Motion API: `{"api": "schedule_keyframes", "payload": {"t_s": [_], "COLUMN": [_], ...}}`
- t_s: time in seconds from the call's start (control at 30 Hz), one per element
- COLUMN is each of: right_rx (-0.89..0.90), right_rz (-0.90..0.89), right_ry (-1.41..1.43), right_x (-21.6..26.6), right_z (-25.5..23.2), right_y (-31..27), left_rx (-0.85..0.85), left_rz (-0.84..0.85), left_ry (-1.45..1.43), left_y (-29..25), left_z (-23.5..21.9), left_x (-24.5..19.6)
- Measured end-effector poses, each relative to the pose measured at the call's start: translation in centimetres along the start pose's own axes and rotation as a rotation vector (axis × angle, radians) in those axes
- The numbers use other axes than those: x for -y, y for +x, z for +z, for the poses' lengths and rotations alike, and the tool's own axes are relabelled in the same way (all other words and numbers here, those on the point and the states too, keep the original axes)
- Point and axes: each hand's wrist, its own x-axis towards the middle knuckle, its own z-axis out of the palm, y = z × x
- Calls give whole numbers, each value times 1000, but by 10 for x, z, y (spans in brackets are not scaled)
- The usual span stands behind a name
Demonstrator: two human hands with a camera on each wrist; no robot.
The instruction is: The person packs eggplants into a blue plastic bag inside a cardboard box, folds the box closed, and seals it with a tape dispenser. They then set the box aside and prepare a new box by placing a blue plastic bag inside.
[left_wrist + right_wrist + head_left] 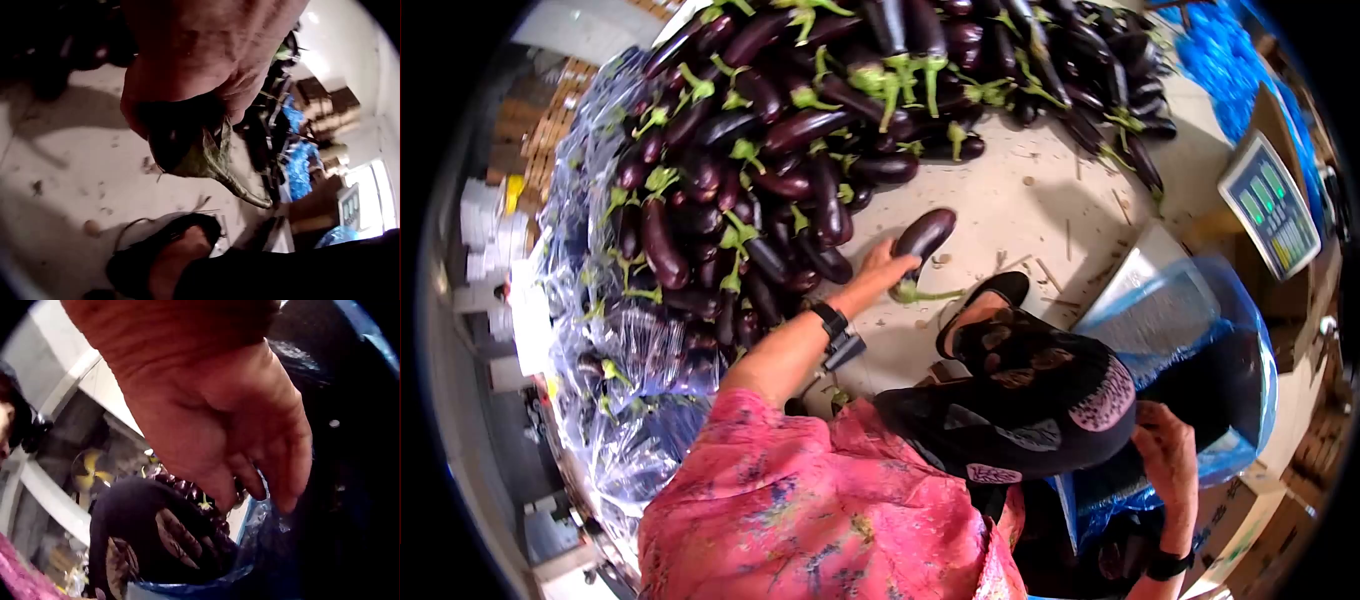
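Observation:
In the head view the left hand [887,268] grips a dark purple eggplant [928,233] above the floor, its green stem pointing right. The left wrist view shows the left hand [187,69] curled round that eggplant [172,147], calyx and stem hanging below the fingers. A large pile of eggplants [800,130] lies beyond and to the left. The right hand [1168,450] is beside a container lined with a blue bag [1250,330]. Up close, the right hand [231,425] has loosely bent fingers and holds nothing; the bag's dark inside lies beside it.
A scale display [1268,205] stands at the right near a cardboard box [1280,130]. Blue plastic [1220,65] lies at the upper right. Clear plastic wrap [630,400] borders the pile on the left. A shoe [1005,288] rests on the littered floor [1000,190].

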Motion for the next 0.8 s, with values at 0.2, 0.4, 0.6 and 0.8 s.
{"api": "schedule_keyframes", "payload": {"t_s": [0.2, 0.4, 0.6, 0.8], "right_rx": [-106, -323, -302, -204], "right_rz": [-143, 233, 183, 133], "right_ry": [63, 500, 562, 598], "right_x": [-27, -88, -54, -66], "right_z": [36, 39, 53, 52], "right_y": [48, 85, 67, 59], "left_rx": [-383, -659, -1042, -912], "left_rz": [-130, 2, -231, -542], "left_ry": [8, -2, 224, 379], "left_y": [-46, -56, -43, -11], "left_z": [14, -18, -145, -167], "left_x": [139, 139, 115, 126]}}
